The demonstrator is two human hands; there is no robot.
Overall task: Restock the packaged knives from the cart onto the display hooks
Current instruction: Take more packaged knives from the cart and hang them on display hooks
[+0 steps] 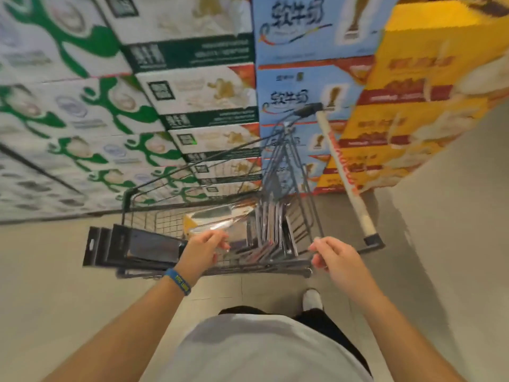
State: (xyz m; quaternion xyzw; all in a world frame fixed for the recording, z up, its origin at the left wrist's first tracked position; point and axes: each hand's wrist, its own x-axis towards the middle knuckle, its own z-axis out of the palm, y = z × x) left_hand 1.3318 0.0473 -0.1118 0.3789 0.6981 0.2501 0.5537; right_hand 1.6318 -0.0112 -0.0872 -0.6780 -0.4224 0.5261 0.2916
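Observation:
A wire cart (143,201) stands in front of me. In it lie a cleaver in a clear pack (212,216) and several knife packs standing on edge (271,224). My left hand (202,250) grips a stack of black knife packs (132,246) that juts out to the left over the cart's near rim. My right hand (334,257) is at the cart's near right corner, with its fingers curled round the rim wire. No display hooks are in view.
The cart's cream handle bar (344,172) with red lettering runs along its right side. Stacked cartons wall the far side: green and white (82,111), blue (303,86), yellow (413,106). Beige floor tiles (49,285) lie left, and my white shoe (311,299) is below.

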